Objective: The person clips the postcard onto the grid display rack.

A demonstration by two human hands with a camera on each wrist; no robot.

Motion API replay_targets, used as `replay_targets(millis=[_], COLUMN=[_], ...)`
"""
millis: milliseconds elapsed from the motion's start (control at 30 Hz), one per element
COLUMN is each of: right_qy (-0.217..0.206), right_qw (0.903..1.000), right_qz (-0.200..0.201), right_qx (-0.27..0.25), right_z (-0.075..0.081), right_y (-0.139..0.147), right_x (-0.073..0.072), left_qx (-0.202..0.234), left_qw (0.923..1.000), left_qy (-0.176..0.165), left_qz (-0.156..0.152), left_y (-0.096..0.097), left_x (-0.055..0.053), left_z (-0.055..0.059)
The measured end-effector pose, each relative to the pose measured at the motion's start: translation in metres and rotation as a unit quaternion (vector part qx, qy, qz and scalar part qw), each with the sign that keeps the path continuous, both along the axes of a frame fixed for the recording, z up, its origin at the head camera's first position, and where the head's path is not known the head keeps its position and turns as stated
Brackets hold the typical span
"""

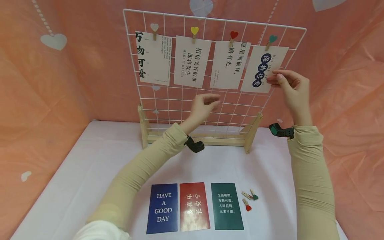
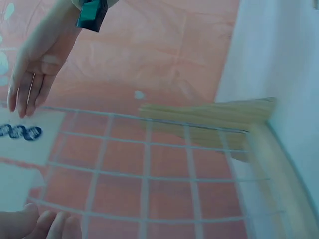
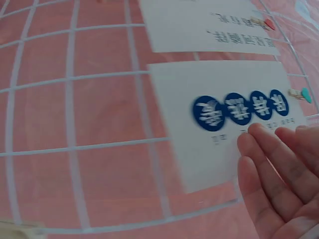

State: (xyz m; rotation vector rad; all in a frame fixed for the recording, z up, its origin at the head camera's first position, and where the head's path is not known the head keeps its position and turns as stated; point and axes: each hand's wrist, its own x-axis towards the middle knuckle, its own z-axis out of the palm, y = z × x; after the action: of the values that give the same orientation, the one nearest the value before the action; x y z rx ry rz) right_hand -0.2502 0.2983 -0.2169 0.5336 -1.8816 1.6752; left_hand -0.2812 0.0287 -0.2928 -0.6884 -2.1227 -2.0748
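Note:
My right hand [image 1: 292, 87] is at the right edge of a white card with blue circles [image 1: 250, 71], its fingers fairly straight and overlapping the card's edge. A teal heart clothespin [image 1: 272, 39] fastens that card's top to a white wire grid panel [image 1: 192, 99]. In the right wrist view, the fingertips [image 3: 254, 130] lie by the row of circles. My left hand [image 1: 204, 105] hovers before the grid, below another white card [image 1: 230, 66] under a red heart clothespin [image 1: 233, 34]. Its fingers are loosely bent and hold nothing.
Two more white cards [image 1: 154, 60] hang at the left. The grid stands in a wooden base [image 1: 219, 140]. Nearer on the white table lie blue [image 1: 162, 226], red [image 1: 194, 188] and green [image 1: 227, 221] cards, beside several small heart clothespins [image 1: 248, 207].

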Motion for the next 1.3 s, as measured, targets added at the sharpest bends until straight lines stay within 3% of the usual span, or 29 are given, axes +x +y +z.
replay_targets(millis=[300,500,767,1000,1300], right_qy=[-0.044,-0.067,-0.091,-0.103,-0.116], right_qw=[0.998,0.9962,0.9921,0.9899,0.984], right_qz=[0.014,0.008,0.002,0.014,0.011], right_qx=[0.044,0.055,0.086,0.096,0.135], right_z=[-0.042,-0.066,-0.09,-0.107,-0.13], right_y=[0.009,0.011,0.008,0.007,0.01], right_x=[0.013,0.02,0.028,0.033,0.043], left_qx=[-0.033,-0.029,-0.046,-0.074,-0.067], left_qw=[0.9963,0.9941,0.9884,0.9858,0.9803], left_qy=[-0.074,-0.101,-0.141,-0.143,-0.162], left_qz=[-0.03,-0.027,-0.032,-0.047,-0.092], left_y=[-0.052,-0.084,-0.114,-0.135,-0.164], left_x=[0.004,0.008,0.019,0.031,0.046], left_z=[-0.048,-0.07,-0.083,-0.089,-0.096])
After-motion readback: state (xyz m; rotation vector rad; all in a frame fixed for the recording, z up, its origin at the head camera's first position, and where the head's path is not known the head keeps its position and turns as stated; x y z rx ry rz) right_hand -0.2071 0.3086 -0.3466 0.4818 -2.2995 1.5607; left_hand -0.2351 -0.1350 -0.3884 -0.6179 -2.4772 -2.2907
